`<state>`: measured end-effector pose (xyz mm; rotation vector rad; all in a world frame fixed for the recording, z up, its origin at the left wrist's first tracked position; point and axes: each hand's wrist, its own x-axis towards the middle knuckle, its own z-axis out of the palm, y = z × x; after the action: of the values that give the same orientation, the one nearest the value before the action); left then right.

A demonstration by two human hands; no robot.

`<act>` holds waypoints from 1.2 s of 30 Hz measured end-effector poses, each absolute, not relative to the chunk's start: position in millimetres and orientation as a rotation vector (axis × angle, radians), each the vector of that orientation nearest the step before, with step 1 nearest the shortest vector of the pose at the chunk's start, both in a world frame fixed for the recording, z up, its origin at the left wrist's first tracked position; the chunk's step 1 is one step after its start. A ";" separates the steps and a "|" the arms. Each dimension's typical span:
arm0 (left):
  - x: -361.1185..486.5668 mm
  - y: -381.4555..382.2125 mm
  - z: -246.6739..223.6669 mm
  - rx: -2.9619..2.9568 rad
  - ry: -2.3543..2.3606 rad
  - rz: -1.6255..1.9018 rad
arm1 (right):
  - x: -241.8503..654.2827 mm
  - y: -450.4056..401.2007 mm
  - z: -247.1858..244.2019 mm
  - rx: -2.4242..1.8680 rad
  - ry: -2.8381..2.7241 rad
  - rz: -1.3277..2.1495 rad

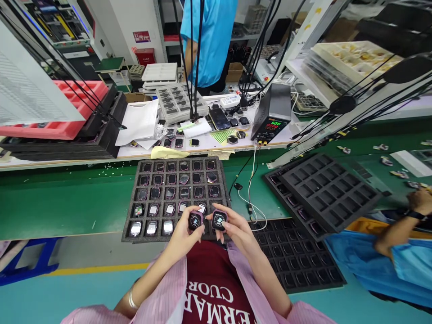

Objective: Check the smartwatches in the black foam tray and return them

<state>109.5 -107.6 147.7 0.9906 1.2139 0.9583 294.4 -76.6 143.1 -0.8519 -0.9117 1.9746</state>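
My left hand [185,234] grips a smartwatch body [195,220] by its edges, its dark screen lit with a watch face. Beside it, my right hand [236,227] pinches a second smartwatch body [219,219], also showing a lit face, with a finger over its lower right edge. Neither watch has a strap. Both are held above the near right part of a grey foam tray [224,180]. Rows of watch bodies sit in the tray's pockets; those in the nearer rows have pale, bright screens, those farther back are dark.
Right of the tray lie a cable [249,198] and stacked black foam trays [330,193]. On the shelf ahead stand a power supply [272,112], a phone [219,119] and a clear plastic tray [182,101]. A co-worker's arm [401,225] is at the right; another person [211,45] stands behind the shelf.
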 end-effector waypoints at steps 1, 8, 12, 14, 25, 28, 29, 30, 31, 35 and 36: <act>109.8 -107.3 148.6 0.956 1.174 0.972 | 294.0 -76.9 143.1 -0.865 -0.926 1.966; 108.4 -107.0 152.9 0.886 1.086 1.000 | 292.9 -79.3 142.8 -0.910 -1.008 1.910; 106.8 -108.5 152.0 0.891 1.085 0.989 | 293.4 -79.7 143.0 -0.914 -1.012 1.898; 106.9 -108.5 151.9 0.893 1.080 0.990 | 293.6 -79.5 143.4 -0.910 -1.010 1.900; 107.3 -107.9 152.1 1.095 1.305 0.951 | 291.5 -80.7 140.5 -0.827 -0.876 1.949; 105.4 -108.5 151.1 1.143 1.302 0.914 | 290.3 -79.6 140.0 -0.791 -0.865 1.956; 105.1 -108.6 151.9 1.153 1.299 0.904 | 290.0 -78.8 140.4 -0.764 -0.862 1.966; 105.0 -108.7 153.1 1.164 1.297 0.898 | 289.9 -77.9 141.0 -0.733 -0.855 1.975; 105.1 -108.7 154.6 1.173 1.298 0.899 | 289.7 -77.0 141.7 -0.705 -0.844 1.983; 106.8 -107.8 160.9 1.199 1.310 0.916 | 288.5 -74.4 142.7 -0.652 -0.805 1.999; 107.4 -107.4 161.8 1.196 1.314 0.923 | 287.8 -74.1 142.2 -0.650 -0.800 1.999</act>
<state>107.4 -107.4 161.8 1.1961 1.3136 0.9229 287.8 -74.1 142.2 -0.6500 -0.7996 1.9995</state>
